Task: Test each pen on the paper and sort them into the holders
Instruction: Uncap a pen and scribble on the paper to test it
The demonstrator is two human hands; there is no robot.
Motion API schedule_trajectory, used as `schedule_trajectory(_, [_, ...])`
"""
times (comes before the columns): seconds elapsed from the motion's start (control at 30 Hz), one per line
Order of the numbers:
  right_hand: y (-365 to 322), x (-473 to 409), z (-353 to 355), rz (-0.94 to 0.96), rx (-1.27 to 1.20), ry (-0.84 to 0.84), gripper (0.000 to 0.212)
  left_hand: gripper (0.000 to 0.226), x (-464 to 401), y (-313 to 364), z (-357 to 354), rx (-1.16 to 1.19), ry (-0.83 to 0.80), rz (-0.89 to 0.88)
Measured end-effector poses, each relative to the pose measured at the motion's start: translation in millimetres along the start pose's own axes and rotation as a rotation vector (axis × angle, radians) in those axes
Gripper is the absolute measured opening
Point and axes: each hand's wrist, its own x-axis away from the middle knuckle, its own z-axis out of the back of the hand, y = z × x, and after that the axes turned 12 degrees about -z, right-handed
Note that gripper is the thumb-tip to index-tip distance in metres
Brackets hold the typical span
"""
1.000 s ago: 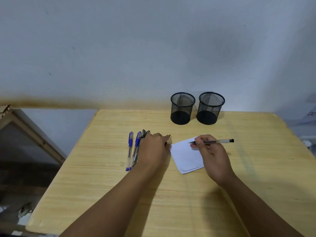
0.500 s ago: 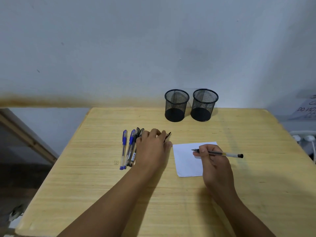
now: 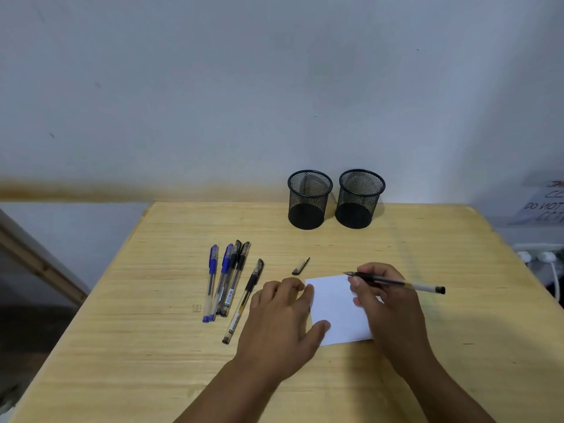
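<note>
We see a light wooden surface (image 3: 305, 377) set against a pale wall. Two black mesh holders stand side by side near its far edge, the left holder (image 3: 309, 199) just beside the right holder (image 3: 360, 198), apart by a narrow gap; nothing shows above their rims. Our left hand (image 3: 282, 323) lies flat toward the near middle of the surface, its fingers straight, fingertips and thumb pressing the left edge of the white paper (image 3: 337, 309); its grip is wide and holds nothing. Our right hand (image 3: 387, 303) rests over the right part of the paper, its grip closed round an uncapped black pen (image 3: 396, 281), pinched near the tip. That pen lies nearly level, tip pointing left above the paper's far edge, its clear end toward the right edge of the surface. Whether the tip touches the paper we cannot tell. Left of our left hand lie five capped pens (image 3: 227, 282), two blue and three black, caps toward the far edge. A small black pen cap (image 3: 300, 266) lies alone between the paper and the holders.
</note>
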Motion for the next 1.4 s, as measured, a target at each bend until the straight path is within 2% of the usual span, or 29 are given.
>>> schedule_trajectory(0.13, [-10.3, -15.3, -16.2, 0.029, -0.043, -0.067, 0.01, 0.061, -0.3, 1.2, 0.4, -0.01, -0.013, -0.009])
schedule_trajectory(0.3, [-7.8, -22.9, -36.5, -0.013, -0.079, -0.151, 0.02, 0.057, 0.0, 0.3, -3.0, 0.006, -0.002, -0.006])
schedule_trajectory(0.47, [2.3, -31.3, -36.7, 0.059, 0.038, -0.101, 0.01, 0.059, 4.8, -1.6, -2.0, 0.012, 0.008, -0.051])
schedule_trajectory(0.67, [1.1, -37.4, -35.6, 0.067, 0.152, -0.144, 0.009, 0.067, 10.4, -4.4, -1.6, 0.022, -0.023, -0.059])
schedule_trajectory(1.07, [4.7, -32.8, -36.7, 0.087, 0.119, -0.162, 0.014, 0.064, 6.4, -3.6, 4.1, 0.034, -0.034, -0.037])
schedule_trajectory(1.4, [7.8, -32.1, -39.8, 0.114, 0.163, -0.061, 0.017, 0.058, 9.0, -5.1, 0.2, 0.071, 0.003, -0.038])
